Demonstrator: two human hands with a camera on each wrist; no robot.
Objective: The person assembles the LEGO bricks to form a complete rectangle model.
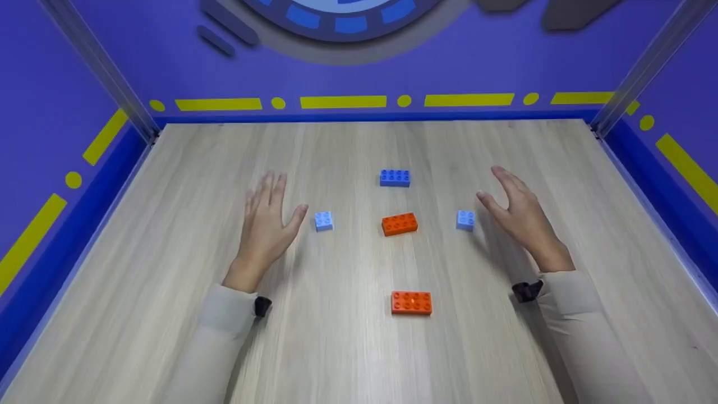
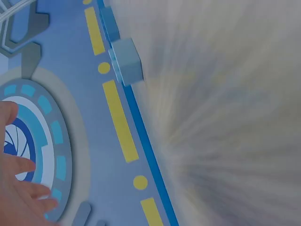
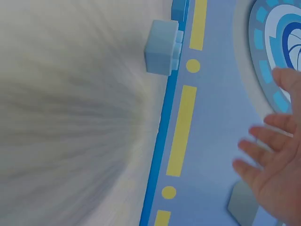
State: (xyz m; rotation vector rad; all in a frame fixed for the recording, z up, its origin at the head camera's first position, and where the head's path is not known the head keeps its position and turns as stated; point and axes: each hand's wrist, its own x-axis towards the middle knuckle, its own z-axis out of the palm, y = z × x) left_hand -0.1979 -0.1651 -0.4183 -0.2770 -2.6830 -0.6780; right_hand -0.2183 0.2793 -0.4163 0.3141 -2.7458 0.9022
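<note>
My left hand (image 1: 265, 227) is held over the left part of the table with its fingers spread and nothing in it. Just right of its thumb stands a small light blue brick (image 1: 323, 221), large in the left wrist view as a pale blue block (image 2: 127, 61). On the other side my right hand (image 1: 521, 216) has its fingers extended, holding nothing. A second light blue brick (image 1: 465, 220) stands left of that hand's thumb, and the right wrist view shows this pale block (image 3: 160, 48) too. Between the hands lies an orange brick (image 1: 399, 224), slightly turned.
A longer blue brick (image 1: 395, 178) lies farther back in the middle. Nearer the front is another orange brick (image 1: 411, 303). The wood-grain table (image 1: 336, 353) is bounded by blue walls (image 1: 348, 78) with yellow markings at the back and both sides.
</note>
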